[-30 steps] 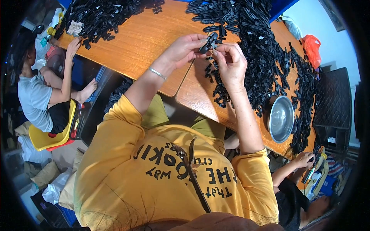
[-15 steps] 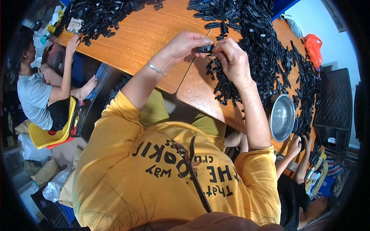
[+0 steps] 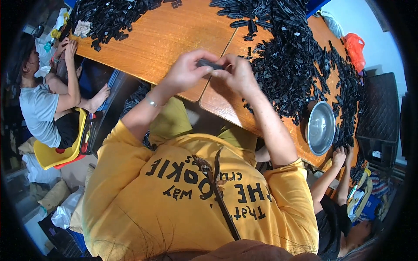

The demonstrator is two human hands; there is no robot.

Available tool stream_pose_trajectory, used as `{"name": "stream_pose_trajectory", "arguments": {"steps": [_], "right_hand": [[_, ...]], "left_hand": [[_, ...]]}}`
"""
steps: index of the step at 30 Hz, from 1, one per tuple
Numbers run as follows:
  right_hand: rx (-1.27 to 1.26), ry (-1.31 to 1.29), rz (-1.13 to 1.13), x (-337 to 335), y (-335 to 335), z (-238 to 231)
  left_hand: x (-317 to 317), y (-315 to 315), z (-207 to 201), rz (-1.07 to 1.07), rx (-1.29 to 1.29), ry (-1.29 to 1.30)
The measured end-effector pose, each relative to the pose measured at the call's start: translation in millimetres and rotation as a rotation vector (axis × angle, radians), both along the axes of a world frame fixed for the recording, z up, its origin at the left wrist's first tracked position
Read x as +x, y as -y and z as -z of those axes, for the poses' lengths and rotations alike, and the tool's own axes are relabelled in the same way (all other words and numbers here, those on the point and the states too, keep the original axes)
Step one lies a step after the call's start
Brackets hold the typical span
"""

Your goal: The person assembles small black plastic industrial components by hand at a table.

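Observation:
A long, narrow black plastic part (image 3: 210, 64) is held between my two hands above the table's near edge. My left hand (image 3: 188, 71) is closed on its left end, thumb and fingers around it. My right hand (image 3: 238, 75) pinches the right end, and its fingers cover that tip. Just right of my right hand spreads a large heap of small black plastic pieces (image 3: 283, 69). Longer black parts (image 3: 261, 13) are piled behind that heap.
The wooden table (image 3: 170, 39) has a seam between my hands. A metal bowl (image 3: 321, 128) stands at right. Another heap of black parts (image 3: 113, 19) lies far left. A person (image 3: 43, 95) sits at left; another person's hands (image 3: 342, 155) work at lower right. A red bag (image 3: 355, 50) is at back right.
Both my hands have come closer to me and to the left, bringing the black part with them. The person at left has brought both hands together at the table edge.

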State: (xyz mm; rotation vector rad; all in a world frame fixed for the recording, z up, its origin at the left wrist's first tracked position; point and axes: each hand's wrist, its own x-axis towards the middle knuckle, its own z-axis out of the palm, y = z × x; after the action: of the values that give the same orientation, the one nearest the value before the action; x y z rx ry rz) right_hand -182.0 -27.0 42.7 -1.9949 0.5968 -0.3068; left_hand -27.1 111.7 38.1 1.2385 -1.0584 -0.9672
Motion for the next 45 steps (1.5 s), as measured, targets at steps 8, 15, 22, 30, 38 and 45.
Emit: {"name": "stream_pose_trajectory", "arguments": {"steps": [8, 15, 22, 30, 38, 45], "right_hand": [[0.005, 0.018, -0.111, 14.9, 8.2, 9.4], [-0.908, -0.210, 0.220, 11.3, 131.1, 17.5], [-0.989, -0.285, 0.160, 23.9, 146.9, 33.5], [-1.013, -0.217, 0.056, 16.3, 148.6, 32.8], [-0.785, -0.011, 0.097, 6.0, 131.8, 28.9], [-0.598, 0.048, 0.224, 2.2, 115.8, 25.7]], "left_hand": [[95.5, -158.4, -42.7, 0.161, 0.607, 0.855], [76.9, -21.8, -35.3, -0.108, 0.360, 0.875], [48.2, 200.8, 25.1, -0.316, 0.149, 0.999], [37.5, 226.9, 33.1, -0.387, 0.249, 1.001], [36.6, 169.5, 50.7, -0.418, -0.105, 0.961], [33.7, 139.0, 58.8, -0.400, -0.245, 0.961]]}}
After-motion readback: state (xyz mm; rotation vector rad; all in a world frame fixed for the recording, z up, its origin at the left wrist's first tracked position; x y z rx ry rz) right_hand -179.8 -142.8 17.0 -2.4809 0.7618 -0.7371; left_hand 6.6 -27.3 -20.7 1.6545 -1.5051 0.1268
